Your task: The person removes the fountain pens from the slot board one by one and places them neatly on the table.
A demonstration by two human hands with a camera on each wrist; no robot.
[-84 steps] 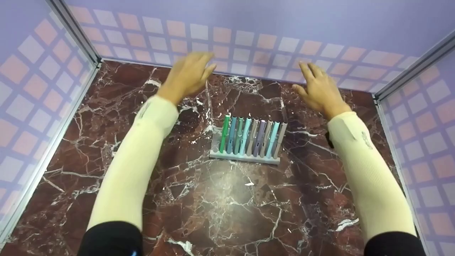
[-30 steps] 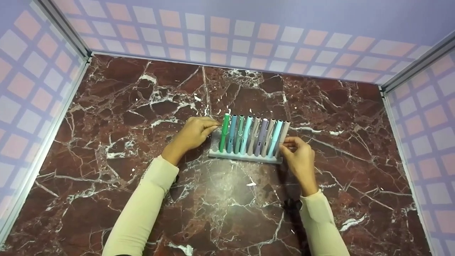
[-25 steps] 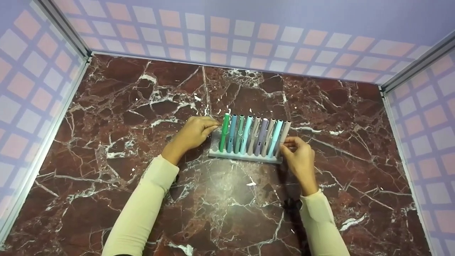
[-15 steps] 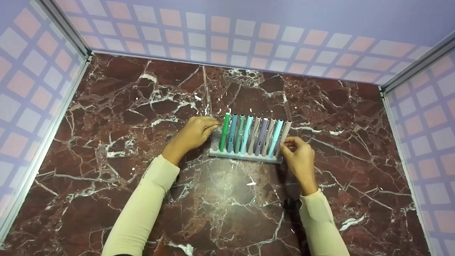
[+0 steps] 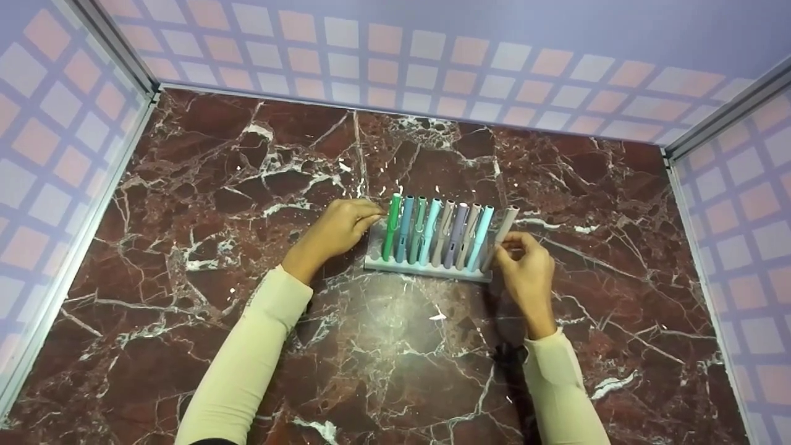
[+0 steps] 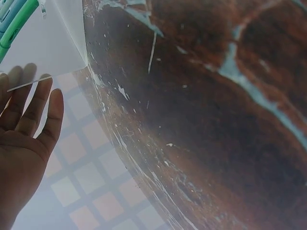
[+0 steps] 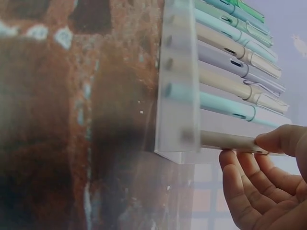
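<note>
A clear, frosted pen stand (image 5: 377, 264) holds a row of capped pens leaning back in its slots, from a green pen (image 5: 393, 217) on the left to a light-blue pen (image 5: 482, 233). At the right end, my right hand (image 5: 530, 272) pinches a beige pen (image 5: 508, 221) between thumb and fingers. Its lower end is still in the stand's front strip (image 7: 178, 57), and it tilts away from the light-blue pen. My left hand (image 5: 337, 228) grips the upper left corner of the stand's back panel (image 6: 53, 43), several fingers showing behind it; the thumb is mostly hidden.
The stand rests on a dark red marbled tabletop (image 5: 395, 383) with white veins. Checked panels enclose it: a back wall (image 5: 420, 37), a left wall (image 5: 37, 154) and a right wall (image 5: 754, 259), joined by metal corner strips.
Both hands have come down from the back to the stand. Since half a second ago, the right hand has shifted slightly right, tilting the beige pen's top away from the row. The left hand stays put.
</note>
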